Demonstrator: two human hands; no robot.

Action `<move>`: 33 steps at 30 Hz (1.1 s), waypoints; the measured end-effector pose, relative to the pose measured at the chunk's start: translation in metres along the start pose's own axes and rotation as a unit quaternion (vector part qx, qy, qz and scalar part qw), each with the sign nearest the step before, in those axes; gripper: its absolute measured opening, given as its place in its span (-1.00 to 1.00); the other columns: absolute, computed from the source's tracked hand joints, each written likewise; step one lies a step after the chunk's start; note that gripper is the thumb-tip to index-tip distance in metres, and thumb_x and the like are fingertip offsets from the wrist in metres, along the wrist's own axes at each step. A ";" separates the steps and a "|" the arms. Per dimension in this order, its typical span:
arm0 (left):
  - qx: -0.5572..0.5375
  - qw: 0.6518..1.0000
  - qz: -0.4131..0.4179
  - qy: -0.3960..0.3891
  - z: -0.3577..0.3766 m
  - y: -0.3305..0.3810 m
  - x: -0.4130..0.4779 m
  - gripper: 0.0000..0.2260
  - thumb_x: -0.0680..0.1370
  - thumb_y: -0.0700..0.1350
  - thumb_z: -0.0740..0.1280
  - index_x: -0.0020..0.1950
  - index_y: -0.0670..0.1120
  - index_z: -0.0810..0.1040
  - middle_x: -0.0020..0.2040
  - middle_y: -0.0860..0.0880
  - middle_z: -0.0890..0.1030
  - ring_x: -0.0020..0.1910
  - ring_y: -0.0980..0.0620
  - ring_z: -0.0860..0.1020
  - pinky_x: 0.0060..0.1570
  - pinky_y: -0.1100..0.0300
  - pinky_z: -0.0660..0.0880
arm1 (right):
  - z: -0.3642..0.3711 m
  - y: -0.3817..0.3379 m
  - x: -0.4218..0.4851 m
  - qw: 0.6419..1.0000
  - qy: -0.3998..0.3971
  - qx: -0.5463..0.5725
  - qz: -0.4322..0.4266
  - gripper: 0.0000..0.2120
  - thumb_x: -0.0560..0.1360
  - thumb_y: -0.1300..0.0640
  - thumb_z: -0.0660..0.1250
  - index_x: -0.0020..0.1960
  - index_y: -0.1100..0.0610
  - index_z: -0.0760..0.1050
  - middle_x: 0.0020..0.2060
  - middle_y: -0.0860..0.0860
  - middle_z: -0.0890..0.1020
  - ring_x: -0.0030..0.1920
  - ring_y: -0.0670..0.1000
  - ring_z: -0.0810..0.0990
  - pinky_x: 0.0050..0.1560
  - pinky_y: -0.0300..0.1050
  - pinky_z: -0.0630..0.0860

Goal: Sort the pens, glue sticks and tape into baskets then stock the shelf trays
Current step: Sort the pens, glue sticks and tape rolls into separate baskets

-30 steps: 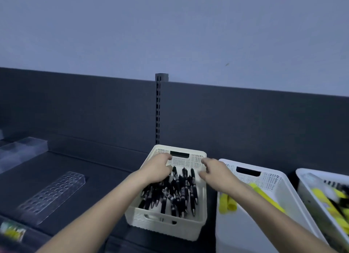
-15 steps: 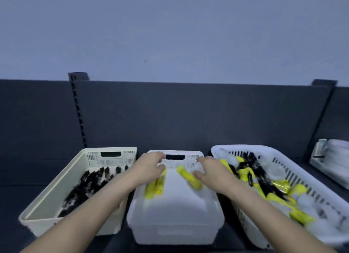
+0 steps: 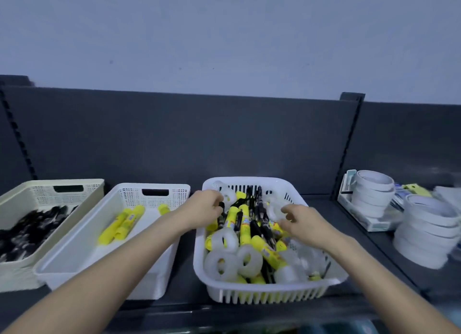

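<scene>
A white slotted basket (image 3: 270,295) holds a mixed pile of yellow glue sticks (image 3: 244,224), black pens (image 3: 260,209) and clear tape rolls (image 3: 222,261). Both my hands are over this pile. My left hand (image 3: 204,210) is at its far left, fingers loosely curled beside a black pen's end, lifting nothing. My right hand (image 3: 303,220) hovers over the right side with relaxed, bent fingers and holds nothing. Next to it on the left, a white basket (image 3: 74,264) contains a few glue sticks (image 3: 124,224). At far left a cream basket (image 3: 15,266) holds black pens (image 3: 30,226).
All three baskets stand on a dark shelf (image 3: 321,206) with a dark back panel (image 3: 199,139). On the right are stacks of white tape rolls (image 3: 374,194) in a pale tray (image 3: 349,204), a second stack (image 3: 429,234), and some blurred packets behind.
The view has swung right from the pen basket past the glue stick basket. Both hands moved right with it, from over the middle basket into the mixed basket.
</scene>
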State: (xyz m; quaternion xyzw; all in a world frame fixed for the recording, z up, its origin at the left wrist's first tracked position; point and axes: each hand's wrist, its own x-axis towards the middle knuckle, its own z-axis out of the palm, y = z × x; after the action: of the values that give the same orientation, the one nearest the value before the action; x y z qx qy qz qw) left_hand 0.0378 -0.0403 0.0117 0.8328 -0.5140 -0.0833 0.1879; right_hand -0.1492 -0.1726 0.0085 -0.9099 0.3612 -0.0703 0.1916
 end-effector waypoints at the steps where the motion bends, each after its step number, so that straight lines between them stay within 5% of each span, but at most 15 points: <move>1: 0.009 1.000 0.000 -0.002 0.003 0.003 0.003 -0.86 0.52 -0.25 0.14 -0.24 -0.12 0.31 -0.23 -0.13 0.39 -0.22 -0.07 0.31 -0.24 0.19 0.22 | 0.000 0.004 0.002 1.000 -0.008 0.005 0.002 -0.64 0.55 0.10 0.20 0.27 0.28 0.40 0.19 0.16 0.55 0.18 0.14 0.51 0.14 -0.08 0.42; 5: 0.043 0.999 0.005 0.000 0.011 0.010 0.019 -0.90 0.54 -0.22 0.16 -0.17 -0.10 0.31 -0.21 -0.09 0.37 -0.20 -0.02 0.28 -0.26 0.19 0.20 | 0.005 0.008 0.014 0.999 -0.040 0.008 -0.014 -0.75 0.53 0.10 0.21 0.04 0.27 0.49 -0.05 0.15 0.59 -0.03 0.14 0.55 -0.03 -0.08 0.44; 7: 0.061 0.998 -0.008 -0.010 0.017 0.007 0.027 -0.83 0.55 -0.17 0.18 -0.24 -0.10 0.28 -0.27 -0.06 0.36 -0.24 -0.04 0.28 -0.37 0.17 0.14 | 0.009 0.004 0.021 0.999 -0.046 -0.002 -0.025 -0.77 0.53 0.10 0.20 -0.27 0.15 0.34 -0.33 0.05 0.42 -0.31 0.02 0.36 -0.27 -0.10 0.28; 9: 0.070 0.997 -0.018 -0.031 0.021 0.004 0.035 -0.71 0.54 -0.11 0.22 -0.33 -0.10 0.21 -0.34 -0.02 0.31 -0.30 -0.05 0.30 -0.43 0.18 0.14 | 0.012 -0.001 0.028 0.999 -0.049 -0.002 -0.023 -0.66 0.52 0.11 0.21 -0.37 0.13 0.17 -0.41 0.03 0.29 -0.38 0.01 0.23 -0.35 -0.09 0.18; 13: 0.116 0.992 -0.001 -0.050 0.027 0.006 0.044 -0.72 0.53 0.01 0.26 -0.28 -0.11 0.32 -0.27 -0.03 0.38 -0.18 -0.07 0.41 -0.34 0.16 0.27 | 0.023 -0.008 0.044 0.997 -0.071 -0.003 0.001 -0.64 0.54 0.05 0.22 -0.36 0.15 0.21 -0.41 0.02 0.31 -0.40 0.00 0.29 -0.36 -0.11 0.21; 16: 0.174 0.981 0.018 -0.087 0.030 0.007 0.050 -0.62 0.51 0.14 0.26 0.06 -0.17 0.48 0.07 -0.12 0.47 0.13 -0.13 0.40 -0.01 0.09 0.34 | 0.037 -0.015 0.051 0.995 -0.090 -0.047 -0.010 -0.69 0.50 -0.04 0.27 -0.25 0.18 0.35 -0.34 0.06 0.42 -0.26 0.07 0.48 -0.32 -0.10 0.30; 19: 0.195 0.973 0.021 -0.121 0.031 0.007 0.053 -0.46 0.48 0.21 0.27 0.34 -0.08 0.37 0.29 -0.12 0.40 0.32 -0.16 0.26 0.28 -0.03 0.23 | 0.042 -0.020 0.050 0.992 -0.111 -0.051 0.001 -0.74 0.50 0.05 0.30 -0.16 0.19 0.29 -0.34 0.01 0.32 -0.36 -0.04 0.32 -0.40 -0.18 0.24; 23: 0.129 0.987 0.022 -0.098 0.027 0.008 0.050 -0.52 0.46 0.18 0.34 0.28 -0.02 0.36 0.19 -0.09 0.49 0.27 -0.12 0.29 0.36 -0.06 0.16 | 0.039 -0.018 0.049 0.993 -0.117 0.005 0.031 -0.83 0.48 0.23 0.26 -0.20 0.17 0.27 -0.28 0.02 0.31 -0.33 -0.02 0.32 -0.37 -0.16 0.28; 25: 0.088 0.993 0.030 -0.077 0.024 0.008 0.046 -0.60 0.48 0.12 0.33 0.23 -0.02 0.37 0.06 -0.09 0.54 0.19 -0.09 0.34 0.38 -0.05 0.13 | 0.034 -0.014 0.046 0.990 -0.102 0.084 0.051 -0.92 0.48 0.26 0.24 -0.05 0.19 0.35 -0.22 0.08 0.40 -0.26 0.03 0.38 -0.28 -0.14 0.33; 30: -0.108 0.991 0.065 -0.045 0.017 0.012 0.036 -0.87 0.52 -0.14 0.34 0.01 -0.07 0.42 -0.16 -0.05 0.51 -0.15 -0.03 0.49 -0.05 0.09 0.45 | 0.012 -0.008 0.022 0.970 -0.045 0.239 0.014 -0.62 0.54 0.18 0.24 0.34 0.06 0.28 -0.24 0.07 0.53 -0.28 -0.02 0.52 -0.23 -0.18 0.44; 33: -0.201 0.977 0.061 0.028 0.010 0.010 0.037 -0.81 0.50 -0.20 0.35 -0.08 0.02 0.36 -0.15 -0.03 0.46 -0.30 0.07 0.48 -0.22 0.22 0.44 | 0.005 -0.012 0.013 0.947 -0.022 0.318 -0.036 -0.80 0.55 0.23 0.23 0.16 0.09 0.37 -0.38 0.02 0.48 -0.44 -0.10 0.45 -0.33 -0.25 0.43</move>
State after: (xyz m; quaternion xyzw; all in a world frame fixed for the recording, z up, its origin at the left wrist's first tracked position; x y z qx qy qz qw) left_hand 0.0429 -0.0790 0.0089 0.7470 -0.5310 -0.1500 0.3709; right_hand -0.1310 -0.1723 0.0087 -0.8151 0.2833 -0.1686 0.4763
